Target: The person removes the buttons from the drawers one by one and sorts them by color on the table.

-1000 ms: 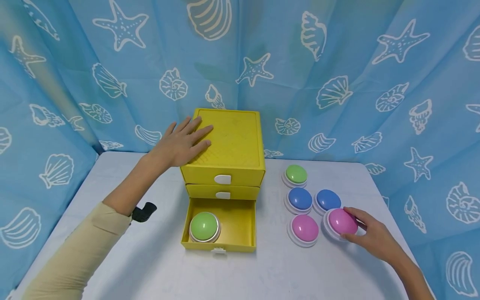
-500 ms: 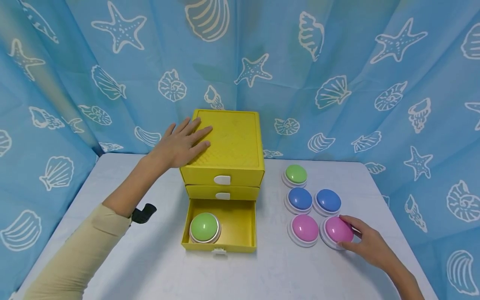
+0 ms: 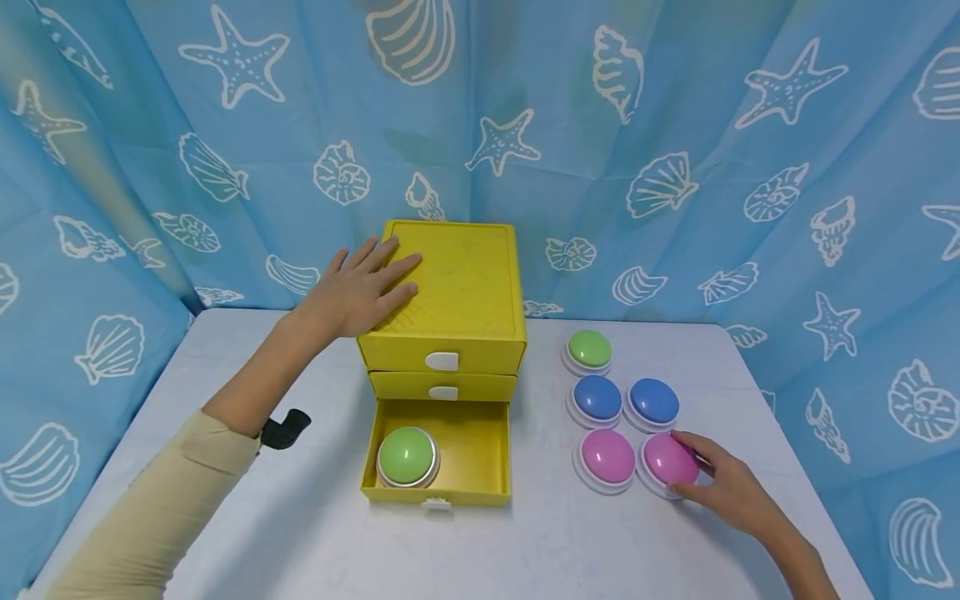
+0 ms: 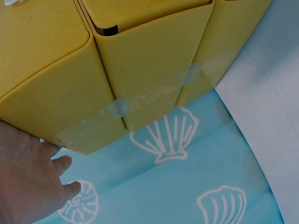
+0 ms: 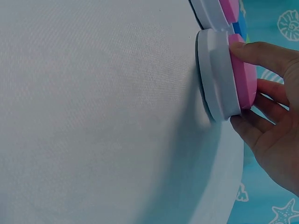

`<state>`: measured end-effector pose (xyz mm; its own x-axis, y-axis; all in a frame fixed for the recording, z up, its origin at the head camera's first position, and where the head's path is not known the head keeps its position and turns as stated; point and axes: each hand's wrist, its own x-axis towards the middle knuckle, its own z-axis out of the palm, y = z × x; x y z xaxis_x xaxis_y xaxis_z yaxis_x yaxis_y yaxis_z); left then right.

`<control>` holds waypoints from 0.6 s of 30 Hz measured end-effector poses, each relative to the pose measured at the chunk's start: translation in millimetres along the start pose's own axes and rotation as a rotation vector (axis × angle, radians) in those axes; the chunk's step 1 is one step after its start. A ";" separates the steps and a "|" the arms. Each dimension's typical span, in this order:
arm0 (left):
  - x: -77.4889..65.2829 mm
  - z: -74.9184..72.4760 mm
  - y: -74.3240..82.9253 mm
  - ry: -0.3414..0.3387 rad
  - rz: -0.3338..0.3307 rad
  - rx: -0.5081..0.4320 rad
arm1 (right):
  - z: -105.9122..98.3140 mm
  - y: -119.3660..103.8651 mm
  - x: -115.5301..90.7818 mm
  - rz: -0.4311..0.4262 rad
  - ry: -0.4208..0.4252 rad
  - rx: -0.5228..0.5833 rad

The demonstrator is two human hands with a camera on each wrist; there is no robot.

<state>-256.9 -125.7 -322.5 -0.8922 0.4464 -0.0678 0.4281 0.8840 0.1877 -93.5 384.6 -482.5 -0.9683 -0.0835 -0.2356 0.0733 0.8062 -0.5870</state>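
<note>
My right hand (image 3: 731, 483) holds a pink domed push button (image 3: 671, 460) with a white round base, thumb and fingers at its sides. In the right wrist view, the base of the same pink button (image 5: 219, 74) appears to rest on the table. My left hand (image 3: 348, 292) lies with fingers spread on top of a yellow drawer unit (image 3: 468, 287), at its left edge. The unit's bottom drawer (image 3: 480, 454) is pulled out, and a green push button (image 3: 407, 457) sits in its left half. The upper drawers look closed.
Beside the held button stands another pink button (image 3: 609, 457). Two blue buttons (image 3: 597, 397) and a green button (image 3: 589, 347) stand behind them on the white table (image 3: 360, 558). A blue shell-patterned curtain (image 3: 555, 192) surrounds the table. A black object (image 3: 285, 429) shows by my left wrist.
My right hand has lowered the pink button and brought it toward the front, then slightly left, beside the other pink one. My left hand stays on the drawer unit.
</note>
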 end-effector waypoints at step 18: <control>0.1 -0.3 -0.2 0.007 -0.001 -0.001 | 3.5 -3.7 -3.4 -0.003 0.017 -0.011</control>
<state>-257.1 -125.9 -322.3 -0.8937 0.4445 -0.0611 0.4269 0.8843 0.1890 -89.7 379.8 -482.2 -0.9724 -0.0766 -0.2206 0.0674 0.8123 -0.5793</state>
